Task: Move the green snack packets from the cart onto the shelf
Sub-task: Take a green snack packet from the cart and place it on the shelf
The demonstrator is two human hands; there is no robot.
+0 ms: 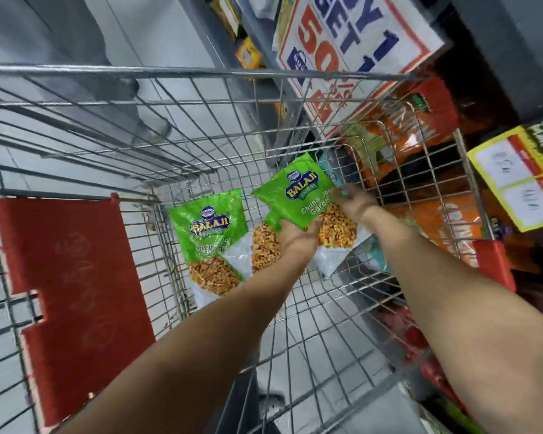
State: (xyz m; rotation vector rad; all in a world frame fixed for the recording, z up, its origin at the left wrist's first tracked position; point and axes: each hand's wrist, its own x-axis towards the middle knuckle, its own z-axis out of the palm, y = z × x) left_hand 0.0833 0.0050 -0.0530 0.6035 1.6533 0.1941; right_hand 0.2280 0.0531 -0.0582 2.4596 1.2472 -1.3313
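Both hands gripped one green packet [298,195] in the cart [201,70]: left hand [297,242] at its bottom edge, right hand [351,203] at its side. Second packet [207,236], green over orange snack print, lay by the cart's left wall.

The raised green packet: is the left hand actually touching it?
Touching. The head view shows the left hand gripping the raised green packet at its lower edge, fingers curled over it; the right hand presses its far side.

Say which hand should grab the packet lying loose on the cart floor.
Left. The left hand sits right beside the loose packet, while the right hand is farther off, gripping the held packet on the shelf side.
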